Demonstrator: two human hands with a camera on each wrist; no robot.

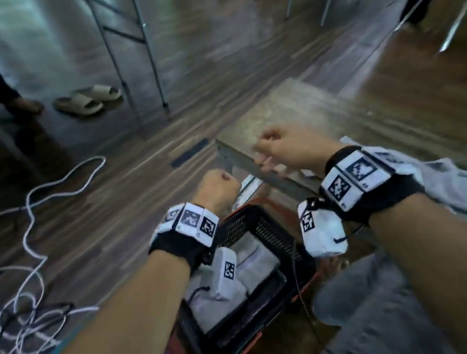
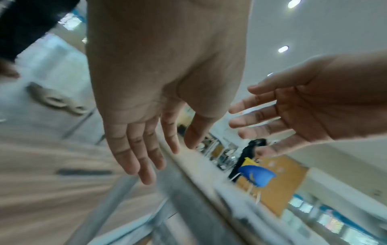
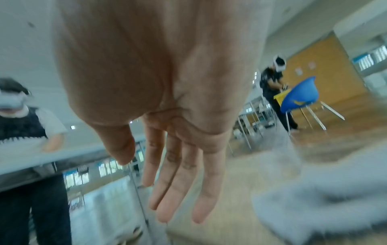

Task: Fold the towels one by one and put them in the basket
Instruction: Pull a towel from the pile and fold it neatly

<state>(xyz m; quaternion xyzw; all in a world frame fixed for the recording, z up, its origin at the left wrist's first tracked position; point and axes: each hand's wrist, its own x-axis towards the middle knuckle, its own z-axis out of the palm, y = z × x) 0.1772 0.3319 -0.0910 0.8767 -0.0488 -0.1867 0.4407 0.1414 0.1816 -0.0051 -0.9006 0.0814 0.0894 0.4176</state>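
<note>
Between towels: both hands, the left hand (image 1: 218,186) and right hand (image 1: 287,147), hovered slack-fingered, each grip empty, over the black basket (image 1: 265,231) holding folded towels (image 1: 255,265), with the unfolded towel (image 1: 463,187) at right likely next onto the table (image 1: 292,110).

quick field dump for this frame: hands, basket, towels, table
left hand: open, fingers straight, holds nothing
right hand: open, fingers straight, holds nothing
basket: dark mesh, on the floor below both wrists
towels in basket: pale folded cloth inside, count unclear
unfolded towel: pale cloth heaped at the right, behind the right forearm
table: low, speckled top, just beyond the hands
image quality: motion blur in all views
</note>
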